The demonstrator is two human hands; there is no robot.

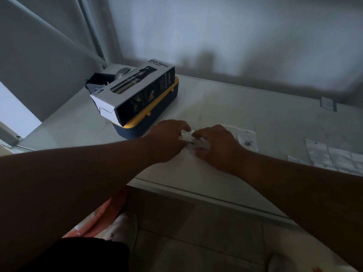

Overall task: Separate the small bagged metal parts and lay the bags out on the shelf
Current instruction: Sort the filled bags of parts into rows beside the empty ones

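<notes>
Both my hands meet over the white shelf (225, 99) near its front edge. My left hand (167, 138) and my right hand (216, 142) pinch the same bunch of small clear bags (187, 137), in which a dark metal part shows between the fingers. Most of the bunch is hidden under my hands. To the right a single clear bag (247, 140) with small dark parts lies flat on the shelf. Further right, at the frame edge, a strip of joined bags (332, 158) lies spread out.
A spray-bottle carton (135, 91) rests on a blue box with a yellow lid (157, 114) at the shelf's left. Behind it stands a dark holder with a spoon (102, 79). A small tag (327, 104) is by the back wall. Below the shelf are tiled floor and my shoe (123, 226).
</notes>
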